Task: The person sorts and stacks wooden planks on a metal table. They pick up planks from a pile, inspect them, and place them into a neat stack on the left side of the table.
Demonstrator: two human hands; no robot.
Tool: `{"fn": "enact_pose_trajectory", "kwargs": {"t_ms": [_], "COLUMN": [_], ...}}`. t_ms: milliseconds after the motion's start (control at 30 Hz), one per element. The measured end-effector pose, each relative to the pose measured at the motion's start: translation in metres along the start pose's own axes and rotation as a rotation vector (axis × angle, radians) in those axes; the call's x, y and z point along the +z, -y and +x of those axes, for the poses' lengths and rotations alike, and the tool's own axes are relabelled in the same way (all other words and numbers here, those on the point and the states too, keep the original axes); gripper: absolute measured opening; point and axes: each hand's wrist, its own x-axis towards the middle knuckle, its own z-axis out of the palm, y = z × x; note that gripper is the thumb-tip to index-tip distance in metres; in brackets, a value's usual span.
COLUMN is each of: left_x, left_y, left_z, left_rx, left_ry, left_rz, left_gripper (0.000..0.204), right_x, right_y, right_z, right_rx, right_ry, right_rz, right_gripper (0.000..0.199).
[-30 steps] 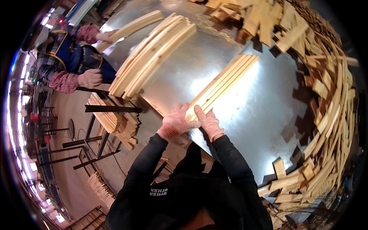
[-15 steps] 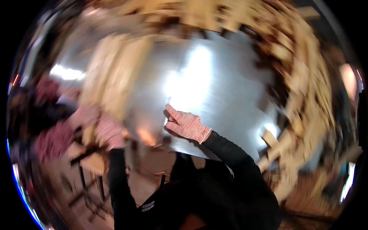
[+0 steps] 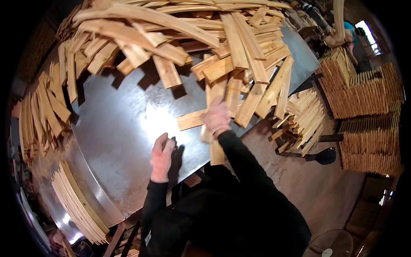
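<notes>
The person's right hand (image 3: 217,118) lies palm-down with fingers curled over a short wooden slat (image 3: 212,128) at the near edge of the big heap of slats (image 3: 180,38), apparently gripping it, while the left hand (image 3: 162,156) rests flat on the bare metal table (image 3: 124,124), fingers together and holding nothing. Judging by how things lie, the sorting looks only partly done: a neat stack of slats (image 3: 79,205) sits at the table's near-left edge and ordered stacks (image 3: 364,111) stand to the right. The jumbled heap across the far side remains large.
</notes>
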Motion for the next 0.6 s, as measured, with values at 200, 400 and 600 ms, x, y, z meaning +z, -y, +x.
{"fn": "enact_pose_trajectory", "kwargs": {"t_ms": [200,400,600], "left_x": [0.062,0.023,0.016], "left_y": [-0.033,-0.073,-0.071], "left_z": [0.066,-0.040,-0.081], "left_rx": [-0.325,-0.173,-0.109], "left_ry": [0.571,0.217,-0.242], "left_rz": [-0.183,0.495,0.202], "left_gripper": [0.049,0.056,0.041], "right_x": [-0.120,-0.180,-0.142], "right_y": [0.017,-0.085,-0.109], "right_z": [-0.074,0.216,0.262], "right_rx": [-0.823,-0.122,-0.366], "right_ry": [0.604,-0.568,0.020], "right_rz": [0.420,0.034,0.217], "right_gripper": [0.037,0.089,0.060]}}
